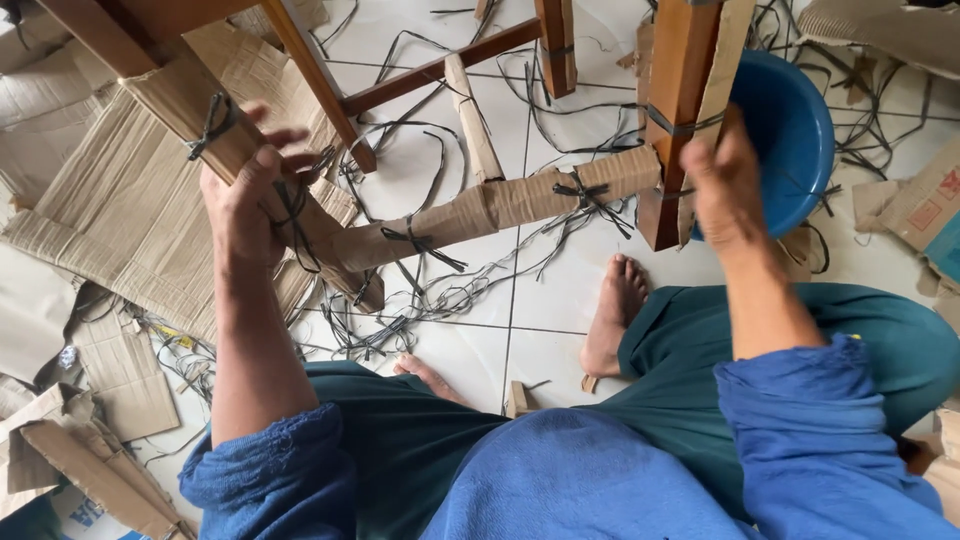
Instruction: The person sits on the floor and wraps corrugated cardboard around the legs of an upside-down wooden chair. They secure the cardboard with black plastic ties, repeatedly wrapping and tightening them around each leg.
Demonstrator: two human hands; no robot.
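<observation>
A brown wooden piece of furniture lies tipped in front of me, its parts wrapped in cardboard tied with black straps. My left hand [245, 195] grips the cardboard-wrapped left leg [190, 100] beside a knotted black strap [212, 122]. My right hand [722, 185] holds the lower end of the right leg [685, 90], which also carries a cardboard strip and a strap. A cardboard-wrapped crossbar [500, 205] runs between the two legs, bound with black strap knots.
Flattened cardboard sheets [110, 210] cover the floor at left, more cardboard pieces [925, 205] at right. Cut black straps [420, 300] litter the white tiles. A blue plastic basin [790, 130] stands behind the right leg. My bare feet [612, 315] rest on the tiles.
</observation>
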